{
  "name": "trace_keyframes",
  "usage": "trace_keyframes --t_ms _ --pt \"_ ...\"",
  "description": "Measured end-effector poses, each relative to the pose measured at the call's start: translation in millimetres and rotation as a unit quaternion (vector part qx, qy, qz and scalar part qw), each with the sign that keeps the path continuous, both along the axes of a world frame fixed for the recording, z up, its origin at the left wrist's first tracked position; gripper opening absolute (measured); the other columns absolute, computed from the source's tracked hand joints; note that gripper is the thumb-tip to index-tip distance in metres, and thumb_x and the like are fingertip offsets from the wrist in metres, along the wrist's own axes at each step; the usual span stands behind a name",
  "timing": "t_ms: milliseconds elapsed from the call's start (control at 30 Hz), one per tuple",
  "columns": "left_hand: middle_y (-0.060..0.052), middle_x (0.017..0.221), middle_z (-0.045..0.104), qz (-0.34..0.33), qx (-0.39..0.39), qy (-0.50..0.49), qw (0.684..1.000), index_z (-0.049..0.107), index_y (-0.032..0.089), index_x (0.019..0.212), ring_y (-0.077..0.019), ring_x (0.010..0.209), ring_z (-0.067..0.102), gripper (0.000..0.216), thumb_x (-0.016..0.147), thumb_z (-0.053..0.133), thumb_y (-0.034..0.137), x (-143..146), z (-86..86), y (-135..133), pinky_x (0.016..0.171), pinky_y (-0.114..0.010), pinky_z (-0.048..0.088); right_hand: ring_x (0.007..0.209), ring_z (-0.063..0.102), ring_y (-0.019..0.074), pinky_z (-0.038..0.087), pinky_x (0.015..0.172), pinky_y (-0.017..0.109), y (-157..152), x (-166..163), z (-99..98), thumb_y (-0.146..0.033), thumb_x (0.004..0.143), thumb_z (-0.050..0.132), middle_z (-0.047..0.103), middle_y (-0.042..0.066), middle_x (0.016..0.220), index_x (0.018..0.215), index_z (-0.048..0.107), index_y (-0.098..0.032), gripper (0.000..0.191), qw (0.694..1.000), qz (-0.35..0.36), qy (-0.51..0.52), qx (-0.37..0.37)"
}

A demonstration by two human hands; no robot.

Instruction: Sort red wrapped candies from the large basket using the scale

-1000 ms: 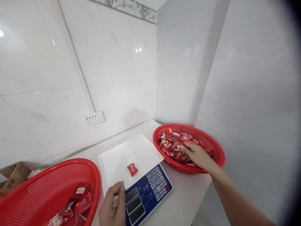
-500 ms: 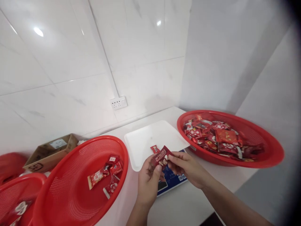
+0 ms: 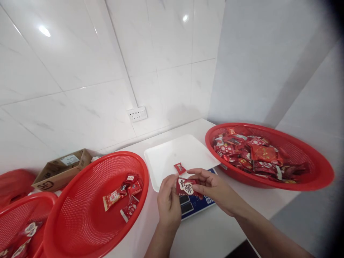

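Note:
Between my two hands is a small red snack packet [image 3: 186, 187] with a white label and dark characters. My left hand [image 3: 169, 202] has its curled fingers at the packet's left edge. My right hand [image 3: 213, 188] pinches its right side with thumb and fingers. Both hands hover over the near side of a weighing scale with a white tray [image 3: 163, 156] and a blue front panel [image 3: 197, 204], partly hidden by the hands. On the tray, just beyond my fingers, lies a smaller red packet [image 3: 179, 167].
At right, a red mesh basket [image 3: 318, 175] holds a heap of red packets. Left of the scale, another red basket [image 3: 80, 218] contains several packets. A third red basket [image 3: 16, 211] and a cardboard box [image 3: 63, 170] stand further left. A wall socket [image 3: 138, 114] is behind.
The packet in my hands now shows a white label in place of the dark face with pale lettering. My left thumb has moved off its front. The view has shifted slightly.

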State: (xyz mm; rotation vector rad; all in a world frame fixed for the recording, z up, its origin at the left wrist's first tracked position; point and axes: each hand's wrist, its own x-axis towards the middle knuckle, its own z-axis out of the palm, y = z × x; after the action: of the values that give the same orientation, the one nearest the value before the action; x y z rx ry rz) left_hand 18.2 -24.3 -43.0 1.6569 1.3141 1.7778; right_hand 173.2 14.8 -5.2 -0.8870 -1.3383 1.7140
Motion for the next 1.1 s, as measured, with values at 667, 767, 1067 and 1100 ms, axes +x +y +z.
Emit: trace_keyframes --t_ms 667,767,1067,1100 --pt "-0.003 0.092 0.062 0.111 0.021 -0.188 0.976 0.049 0.024 0.115 -0.0140 0.064 0.063 0.041 0.078 0.062 0.039 -13.9 9.9 15.7 0.053 -0.026 0.055 0.135 0.019 0.0306 0.017 0.108 0.051 101.0 103.3 12.1 -0.026 0.078 0.057 0.032 0.010 0.146 0.131 0.047 -0.022 0.054 0.789 -0.144 -0.507 0.315" --pt "-0.003 0.088 0.063 0.110 0.010 -0.209 0.972 0.052 0.023 0.112 -0.0140 0.060 0.063 0.044 0.075 0.064 0.042 -11.5 9.1 18.2 0.051 -0.026 0.055 0.135 0.018 0.0357 0.019 0.105 0.056 116.9 141.5 14.0 -0.024 0.071 0.065 0.038 0.008 0.142 0.119 0.058 -0.027 0.048 0.776 -0.113 -0.545 0.296" --pt "-0.001 0.087 0.064 0.108 0.006 -0.225 0.968 0.054 0.023 0.110 -0.0126 0.056 0.062 0.046 0.073 0.065 0.046 -4.9 11.2 16.9 0.050 -0.025 0.054 0.099 0.059 0.0244 0.044 0.090 0.043 102.4 189.1 8.3 -0.012 0.076 0.049 0.063 0.006 0.105 0.096 0.063 -0.022 0.026 0.811 -0.125 -0.493 0.289" --pt "-0.001 0.087 0.064 0.108 0.006 -0.226 0.968 0.054 0.023 0.111 -0.0123 0.056 0.062 0.046 0.073 0.065 0.046 -3.6 11.3 16.5 0.051 -0.025 0.053 0.097 0.060 0.0229 0.046 0.088 0.041 99.7 190.7 9.7 -0.015 0.079 0.047 0.062 0.006 0.105 0.100 0.060 -0.022 0.026 0.823 -0.139 -0.474 0.281"
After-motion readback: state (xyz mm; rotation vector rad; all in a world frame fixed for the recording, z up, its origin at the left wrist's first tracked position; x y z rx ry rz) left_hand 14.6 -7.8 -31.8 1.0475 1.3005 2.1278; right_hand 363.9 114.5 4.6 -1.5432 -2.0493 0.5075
